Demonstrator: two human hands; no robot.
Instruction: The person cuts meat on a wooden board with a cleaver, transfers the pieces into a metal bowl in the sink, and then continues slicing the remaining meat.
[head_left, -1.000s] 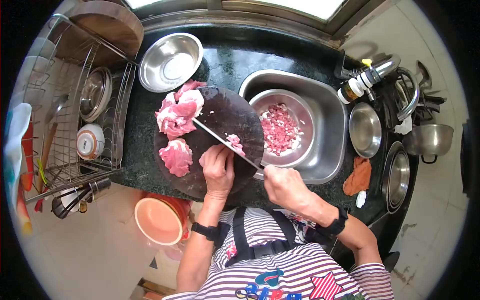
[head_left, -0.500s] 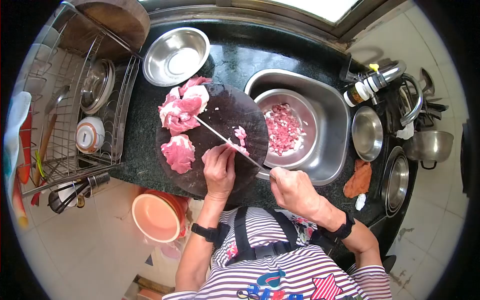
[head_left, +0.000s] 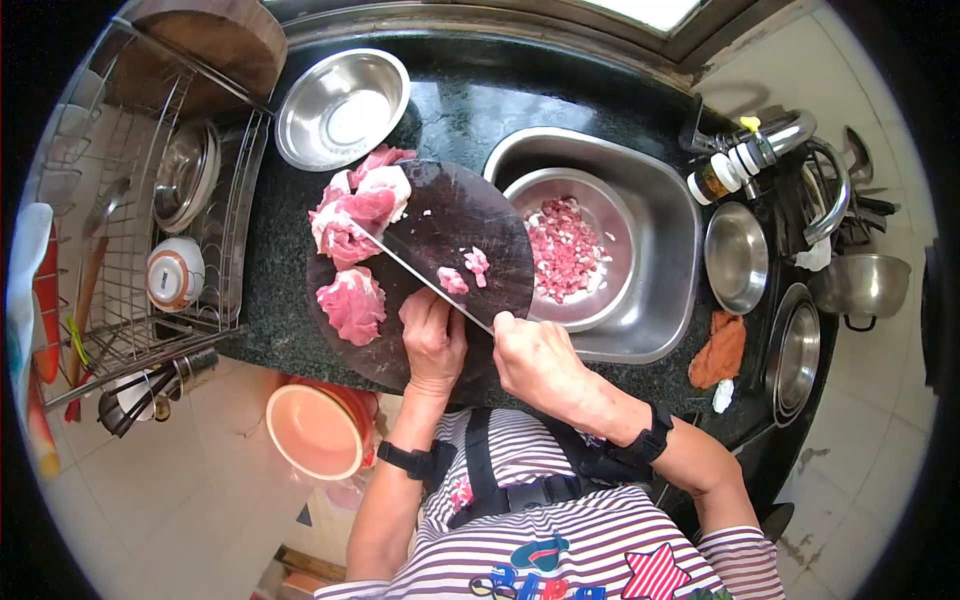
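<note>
My right hand (head_left: 540, 362) is closed around the handle of a knife (head_left: 415, 266), whose long blade slants up and left across a round dark cutting board (head_left: 465, 205). Just below the blade, my left hand (head_left: 432, 345) presses down with curled fingers on a piece of meat, which the hand and blade mostly hide. Small cut meat bits (head_left: 453, 280) lie beyond the blade. To the left on the board are a pink slab of meat (head_left: 352, 306) and a larger heap of meat (head_left: 362, 208), with the blade's tip close to the heap.
A steel bowl of diced meat (head_left: 566, 252) stands in the sink (head_left: 665, 290), right of the board. Behind it is a steel basin (head_left: 343, 110). A wire dish rack (head_left: 215, 300) is at left; the faucet (head_left: 830, 195), a steel bowl (head_left: 736, 258) and an orange cloth (head_left: 717, 350) are at right.
The knife and my right hand have moved left and up, toward my left hand. One more cut bit of meat now lies beside the others on the board.
</note>
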